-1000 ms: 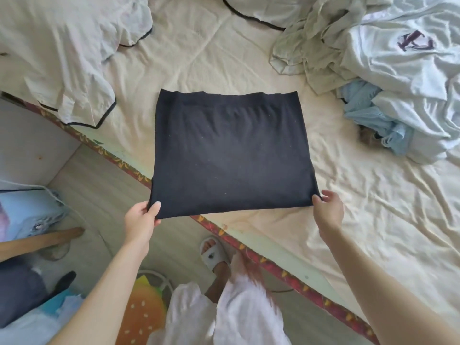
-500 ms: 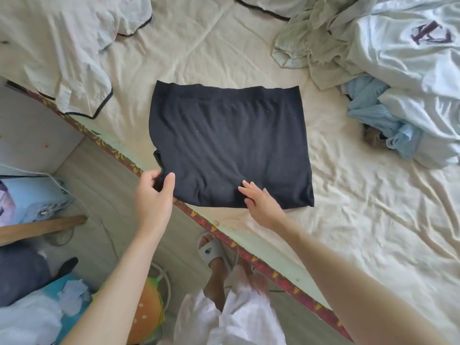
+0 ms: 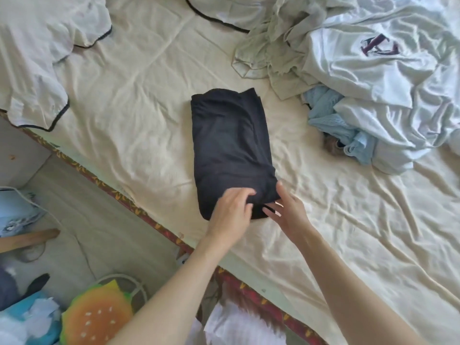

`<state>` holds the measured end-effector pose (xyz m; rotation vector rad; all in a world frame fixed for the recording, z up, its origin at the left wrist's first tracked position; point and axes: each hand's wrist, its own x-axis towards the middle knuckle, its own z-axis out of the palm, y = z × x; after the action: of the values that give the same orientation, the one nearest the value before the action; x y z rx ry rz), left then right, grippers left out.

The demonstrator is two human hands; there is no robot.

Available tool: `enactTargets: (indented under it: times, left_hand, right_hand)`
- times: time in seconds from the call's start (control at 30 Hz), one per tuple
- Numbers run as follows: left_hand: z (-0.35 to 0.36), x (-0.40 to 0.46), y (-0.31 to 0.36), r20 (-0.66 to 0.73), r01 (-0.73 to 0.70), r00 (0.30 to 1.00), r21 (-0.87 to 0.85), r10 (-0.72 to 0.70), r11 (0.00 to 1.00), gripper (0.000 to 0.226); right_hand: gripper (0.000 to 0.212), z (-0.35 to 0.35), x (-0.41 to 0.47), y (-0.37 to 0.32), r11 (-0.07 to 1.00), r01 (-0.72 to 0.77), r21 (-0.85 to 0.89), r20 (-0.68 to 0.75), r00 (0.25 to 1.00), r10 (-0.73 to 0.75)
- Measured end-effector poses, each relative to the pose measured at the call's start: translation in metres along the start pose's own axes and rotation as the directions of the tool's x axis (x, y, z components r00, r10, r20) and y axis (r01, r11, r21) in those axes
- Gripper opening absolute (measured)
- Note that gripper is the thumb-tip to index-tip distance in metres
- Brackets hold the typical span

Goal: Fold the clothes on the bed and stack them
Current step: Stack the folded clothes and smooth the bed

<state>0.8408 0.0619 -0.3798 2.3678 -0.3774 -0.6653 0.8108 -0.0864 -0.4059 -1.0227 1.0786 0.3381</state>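
Cream, wrinkled sheets cover the bed point(image 3: 139, 100), seen from above by a person standing at its near edge. At the middle lies a black garment point(image 3: 229, 145), folded into a narrow upright rectangle with its lower end close to the bed's edge. Both hands meet at that lower end: the left hand point(image 3: 231, 215) curls its fingers into the fabric and grips it, while the right hand point(image 3: 288, 212) touches the bottom right corner with its fingers spread and relaxed. Toward the upper right sits a heap of unfolded clothes, including a white shirt with a dark logo point(image 3: 373, 58) and a light blue garment point(image 3: 341, 125). A cream garment with black piping point(image 3: 37, 78) lies at upper left.
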Motion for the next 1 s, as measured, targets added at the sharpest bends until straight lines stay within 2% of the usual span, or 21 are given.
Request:
enactTargets:
  times: [0.07,0.17,0.27,0.37,0.53,0.6,0.67,0.7,0.73,0.77,0.83,0.9,1.0]
  left_hand:
    - [-0.004,-0.009,-0.027,-0.092,0.017,0.996,0.178,-0.001,0.984,0.038]
    - [-0.007,-0.015,-0.053,-0.073,0.108,0.993,0.316,-0.089,0.943,0.052]
    - [-0.004,-0.014,-0.059,-0.051,0.108,0.994,0.311,-0.097,0.944,0.052]
    - [0.001,-0.014,-0.061,-0.057,0.039,0.998,0.337,-0.021,0.941,0.04]
    - [0.004,-0.027,-0.07,-0.04,-0.059,0.996,0.38,0.08,0.923,0.04]
    - [0.006,-0.032,-0.075,-0.034,-0.03,0.999,0.28,0.041,0.96,0.038]
    - [0.007,-0.031,-0.076,-0.065,0.119,0.991,0.005,-0.119,0.993,0.028]
    - [0.006,-0.027,-0.074,-0.076,0.234,0.965,-0.17,-0.25,0.957,0.021]
    - [0.004,-0.023,-0.071,-0.073,0.343,0.92,-0.329,-0.386,0.88,0.016]
    - [0.003,-0.017,-0.069,-0.057,0.429,0.86,-0.456,-0.507,0.78,0.02]
    - [0.0,-0.007,-0.066,0.052,0.545,0.75,-0.614,-0.66,0.571,0.04]
    - [-0.001,-0.001,-0.065,0.171,0.604,0.708,-0.65,-0.685,0.461,0.047]
    - [-0.005,0.003,-0.065,0.253,0.65,0.681,-0.64,-0.687,0.409,0.04]
  right_hand:
    - [0.041,0.001,0.008,-0.002,0.998,-0.005,-0.057,-0.065,0.998,0.001]
    - [0.021,0.004,0.021,-0.01,0.981,0.012,-0.193,-0.134,0.99,-0.038]
    - [0.007,0.001,0.024,-0.015,0.948,0.04,-0.315,-0.147,0.985,-0.09]
    - [0.01,-0.015,0.014,-0.011,0.922,0.06,-0.381,-0.146,0.981,-0.124]
    - [0.008,-0.04,0.002,0.019,0.926,-0.052,-0.373,-0.177,0.984,-0.016]
    - [0.008,-0.039,0.003,0.027,0.934,-0.09,-0.346,-0.179,0.983,0.029]
    - [0.008,-0.036,0.007,0.027,0.939,-0.09,-0.331,-0.18,0.983,0.031]
    - [0.008,-0.034,0.01,0.024,0.941,-0.081,-0.328,-0.179,0.984,0.022]
    - [0.009,-0.032,0.013,0.021,0.944,-0.07,-0.323,-0.175,0.984,0.013]
    - [0.01,-0.03,0.017,0.019,0.946,-0.063,-0.319,-0.166,0.986,0.01]
    - [0.01,-0.026,0.021,0.015,0.947,-0.074,-0.312,-0.147,0.989,0.028]
    - [0.007,-0.022,0.025,0.013,0.953,-0.115,-0.282,-0.138,0.987,0.078]
    - [0.015,-0.019,0.027,0.012,0.962,-0.166,-0.215,-0.082,0.985,0.151]
